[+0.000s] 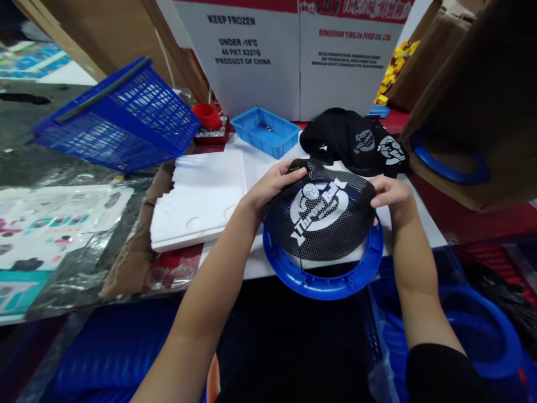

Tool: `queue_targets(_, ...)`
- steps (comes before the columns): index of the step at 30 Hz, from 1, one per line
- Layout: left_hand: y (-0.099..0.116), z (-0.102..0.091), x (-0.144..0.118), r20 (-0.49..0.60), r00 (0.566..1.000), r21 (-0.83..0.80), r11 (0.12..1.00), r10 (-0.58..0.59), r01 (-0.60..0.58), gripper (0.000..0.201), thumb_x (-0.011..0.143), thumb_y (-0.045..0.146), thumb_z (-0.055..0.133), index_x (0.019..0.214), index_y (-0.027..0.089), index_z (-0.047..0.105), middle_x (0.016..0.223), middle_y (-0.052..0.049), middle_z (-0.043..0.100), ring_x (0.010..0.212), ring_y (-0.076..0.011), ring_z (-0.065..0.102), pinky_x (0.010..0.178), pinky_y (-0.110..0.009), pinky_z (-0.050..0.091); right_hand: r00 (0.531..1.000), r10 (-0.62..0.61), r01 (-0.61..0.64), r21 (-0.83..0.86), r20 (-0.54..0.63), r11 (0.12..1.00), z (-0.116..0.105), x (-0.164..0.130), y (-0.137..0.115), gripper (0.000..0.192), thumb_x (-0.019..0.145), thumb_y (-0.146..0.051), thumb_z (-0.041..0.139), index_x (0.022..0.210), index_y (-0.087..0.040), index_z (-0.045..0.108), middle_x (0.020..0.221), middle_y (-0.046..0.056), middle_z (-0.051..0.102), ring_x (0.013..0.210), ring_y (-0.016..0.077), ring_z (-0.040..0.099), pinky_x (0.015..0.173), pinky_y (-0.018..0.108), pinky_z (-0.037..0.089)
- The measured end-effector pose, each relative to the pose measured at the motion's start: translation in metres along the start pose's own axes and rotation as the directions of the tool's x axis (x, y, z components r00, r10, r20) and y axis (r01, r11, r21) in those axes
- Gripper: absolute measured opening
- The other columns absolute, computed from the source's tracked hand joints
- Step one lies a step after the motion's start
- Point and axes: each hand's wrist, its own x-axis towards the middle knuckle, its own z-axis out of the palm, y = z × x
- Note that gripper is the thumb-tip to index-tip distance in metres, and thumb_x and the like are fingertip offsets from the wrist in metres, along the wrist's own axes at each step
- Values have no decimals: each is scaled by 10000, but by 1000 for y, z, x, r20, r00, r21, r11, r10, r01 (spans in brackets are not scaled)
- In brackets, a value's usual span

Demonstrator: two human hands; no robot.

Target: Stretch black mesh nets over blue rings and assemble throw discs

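Observation:
Both my hands grip a round piece of black mesh fabric (356, 226) printed with a white "Throw Ball" logo. My left hand (279, 182) pinches its upper left edge, thumb on top. At the right edge, my right hand (389, 193) has its thumb over the mesh and its fingers behind. Below the mesh lies a blue plastic ring (323, 285), its front part overhanging the table edge; its far part is hidden under the fabric. Behind my hands, more black mesh pieces (346, 140) with the same print are piled.
A light blue tray (289, 140) with small metal bits stands behind, beside a red cup (207, 116). White foam (205, 196) and a tilted blue basket (121, 115) are left. A cardboard box (465, 190) holds a blue ring at right. More blue rings (113, 347) are stacked below.

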Motion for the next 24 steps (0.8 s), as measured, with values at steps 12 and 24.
queue_targets(12, -32, 18, 4, 388, 914, 823, 490, -117, -287, 189, 937, 228, 615, 1028, 213, 780, 962, -69, 783, 885, -236, 689, 816, -330, 457, 837, 202, -480, -503, -509, 719, -15, 6, 13, 594, 719, -553, 908, 1170, -223, 706, 931, 22, 702, 857, 202, 644, 740, 290, 512)
queue_targets(24, -23, 32, -3, 505, 857, 673, 670, -105, -315, 223, 1033, 296, 574, 1096, 240, 781, 1004, -43, 798, 914, -214, 720, 825, -300, 462, 886, -77, -331, -740, -457, 586, 11, 50, 17, 237, 904, -358, 679, 1089, -221, 734, 1140, 89, 750, 1064, 276, 679, 959, 383, 509)
